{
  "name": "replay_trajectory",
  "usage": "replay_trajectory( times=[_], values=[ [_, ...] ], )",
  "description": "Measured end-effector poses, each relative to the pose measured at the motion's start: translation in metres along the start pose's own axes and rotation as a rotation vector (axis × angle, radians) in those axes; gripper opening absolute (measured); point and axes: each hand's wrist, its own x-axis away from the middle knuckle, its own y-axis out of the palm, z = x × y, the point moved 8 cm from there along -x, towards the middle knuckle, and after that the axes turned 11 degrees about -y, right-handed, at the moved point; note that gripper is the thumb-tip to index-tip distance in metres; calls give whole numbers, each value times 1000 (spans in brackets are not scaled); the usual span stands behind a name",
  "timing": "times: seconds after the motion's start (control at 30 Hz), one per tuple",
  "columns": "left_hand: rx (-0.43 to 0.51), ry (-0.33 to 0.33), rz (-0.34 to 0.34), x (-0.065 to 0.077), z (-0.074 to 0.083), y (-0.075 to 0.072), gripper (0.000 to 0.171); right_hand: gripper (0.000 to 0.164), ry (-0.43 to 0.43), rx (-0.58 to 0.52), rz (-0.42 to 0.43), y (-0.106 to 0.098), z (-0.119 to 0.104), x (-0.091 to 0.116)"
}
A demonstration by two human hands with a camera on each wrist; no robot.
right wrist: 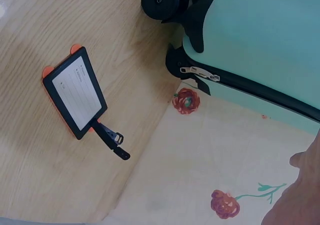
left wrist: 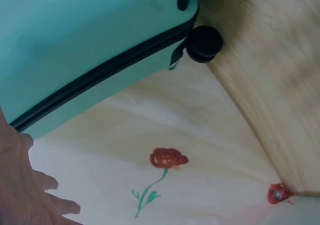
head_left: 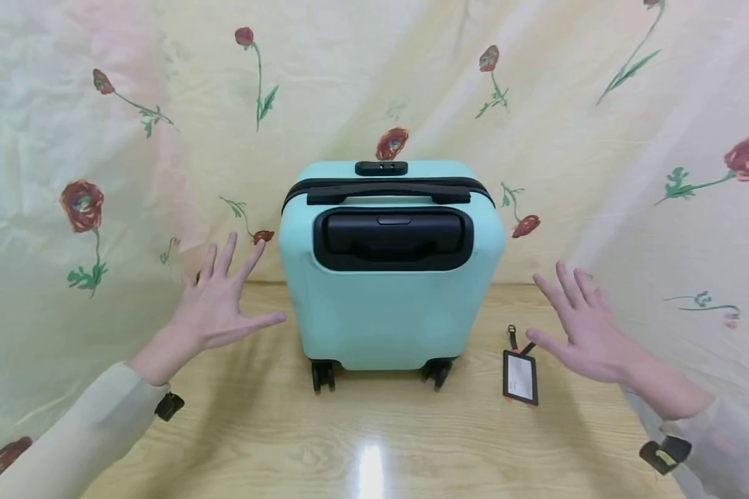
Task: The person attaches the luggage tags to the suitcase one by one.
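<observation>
A mint-green suitcase [head_left: 387, 315] stands upright on its black wheels in the middle of the head view. Its black carry handle [head_left: 388, 190], recessed pull handle [head_left: 394, 232] and lock [head_left: 381, 168] face up. My left hand [head_left: 221, 298] hovers to its left with fingers spread, touching nothing. On the right, my right hand [head_left: 589, 326] is also held in the air, fingers extended and holding nothing. A luggage tag [head_left: 520, 376] with a black frame, white card and strap lies flat near the right hand. In the right wrist view a zipper pull [right wrist: 200, 74] shows by the wheel.
The suitcase stands on a light wood-grain surface [head_left: 256, 443]. Behind it and at both sides hangs a pale cloth [head_left: 324, 90] printed with red flowers. A black band [head_left: 169, 406] sits at the left wrist and another [head_left: 665, 454] at the right.
</observation>
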Motion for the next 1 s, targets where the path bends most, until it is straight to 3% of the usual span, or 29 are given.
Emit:
replay_trajectory(
  times=[0.27, 0.53, 0.7, 1.0],
  values=[
    [15, 12, 55, -2, 5, -19, 119, 90, -11, -24, 66, -6, 7, 2],
    [33, 27, 75, -5, 13, -24, 117, 86, -4, -15, 78, -9, 12, 1],
    [129, 45, 101, -4, 19, -28, 112, 85, 20, -35, 72, -6, 17, 5],
    [365, 127, 235, -16, 42, -49, 99, 81, 93, -89, 80, -2, 35, 9]
  ],
)
